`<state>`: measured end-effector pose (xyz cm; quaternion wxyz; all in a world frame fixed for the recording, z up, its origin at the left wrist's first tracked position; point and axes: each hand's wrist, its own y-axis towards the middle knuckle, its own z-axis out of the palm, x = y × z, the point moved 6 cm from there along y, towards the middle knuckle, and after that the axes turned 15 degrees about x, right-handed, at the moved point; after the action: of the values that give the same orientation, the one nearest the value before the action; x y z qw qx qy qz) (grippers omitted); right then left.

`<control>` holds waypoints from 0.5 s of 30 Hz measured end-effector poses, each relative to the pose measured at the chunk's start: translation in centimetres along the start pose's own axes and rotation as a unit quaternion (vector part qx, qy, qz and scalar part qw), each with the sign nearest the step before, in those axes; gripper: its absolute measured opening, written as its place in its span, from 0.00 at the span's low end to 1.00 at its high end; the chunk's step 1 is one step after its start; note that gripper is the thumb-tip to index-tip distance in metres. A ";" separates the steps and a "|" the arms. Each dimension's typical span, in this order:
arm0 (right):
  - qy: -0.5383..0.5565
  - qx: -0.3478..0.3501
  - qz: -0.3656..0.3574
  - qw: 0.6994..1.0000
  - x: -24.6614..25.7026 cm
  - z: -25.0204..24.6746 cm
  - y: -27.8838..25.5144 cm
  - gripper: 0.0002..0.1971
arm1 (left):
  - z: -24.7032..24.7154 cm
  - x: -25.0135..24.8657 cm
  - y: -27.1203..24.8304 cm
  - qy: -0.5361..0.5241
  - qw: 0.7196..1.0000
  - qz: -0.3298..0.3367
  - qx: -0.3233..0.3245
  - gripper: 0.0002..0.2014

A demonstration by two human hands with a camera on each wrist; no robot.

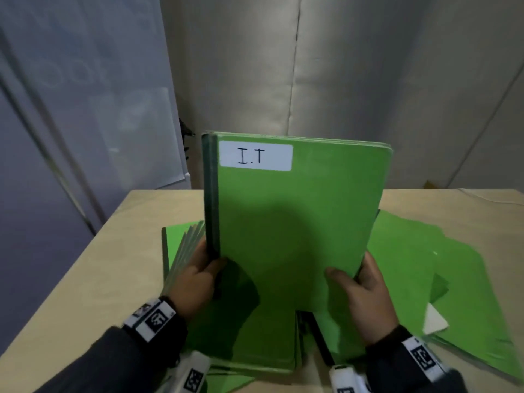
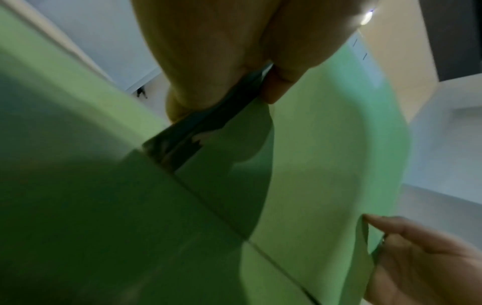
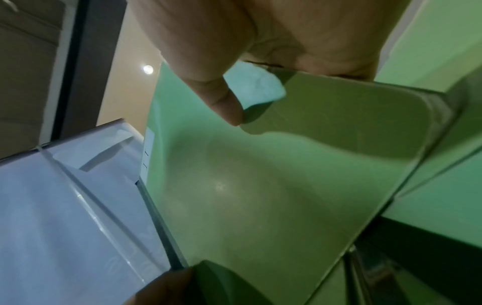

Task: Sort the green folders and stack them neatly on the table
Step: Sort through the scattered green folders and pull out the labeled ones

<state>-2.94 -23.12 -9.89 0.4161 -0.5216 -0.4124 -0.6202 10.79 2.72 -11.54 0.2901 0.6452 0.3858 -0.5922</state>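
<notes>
A green folder (image 1: 297, 211) with a white label reading "I.T" (image 1: 255, 156) stands upright in the middle of the head view, over other green folders. My left hand (image 1: 198, 276) grips its dark spine (image 1: 211, 194), thumb on the front cover. My right hand (image 1: 360, 290) grips its right edge, thumb on the cover. The left wrist view shows the spine (image 2: 208, 128) pinched between my thumb and fingers. In the right wrist view my thumb (image 3: 221, 99) presses the cover (image 3: 260, 185). A flat stack of green folders (image 1: 269, 336) lies under the upright one.
The light wooden table (image 1: 99, 279) carries loose green folders spread to the right (image 1: 425, 265) and a tilted bundle at the left (image 1: 181, 251). A white paper corner (image 1: 433, 321) sticks out at the right. A grey wall and a whiteboard stand behind the table.
</notes>
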 end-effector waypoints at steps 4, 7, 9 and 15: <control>-0.021 -0.005 0.032 0.999 -1.5 -0.5 -0.1 0.21 | 0.7 0.8 -0.4 0.048 0.997 -0.039 0.035 0.21; -0.020 -0.016 0.027 0.999 -0.5 -1.0 -0.7 0.37 | 1.1 -0.6 -0.1 0.084 0.994 -0.020 0.073 0.22; -0.010 -0.035 0.016 0.999 0.6 -2.9 -1.2 0.43 | 2.1 -2.7 0.4 0.117 0.987 0.017 0.113 0.17; 0.030 -0.124 -0.004 0.992 2.5 -11.8 -5.1 0.29 | 8.0 -9.0 3.9 0.355 0.896 0.035 0.266 0.18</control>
<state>-11.60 -32.86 -9.19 0.3578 -0.5492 -0.3215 -0.6833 9.75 -7.44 -3.99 -0.0283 0.8786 0.2691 -0.3935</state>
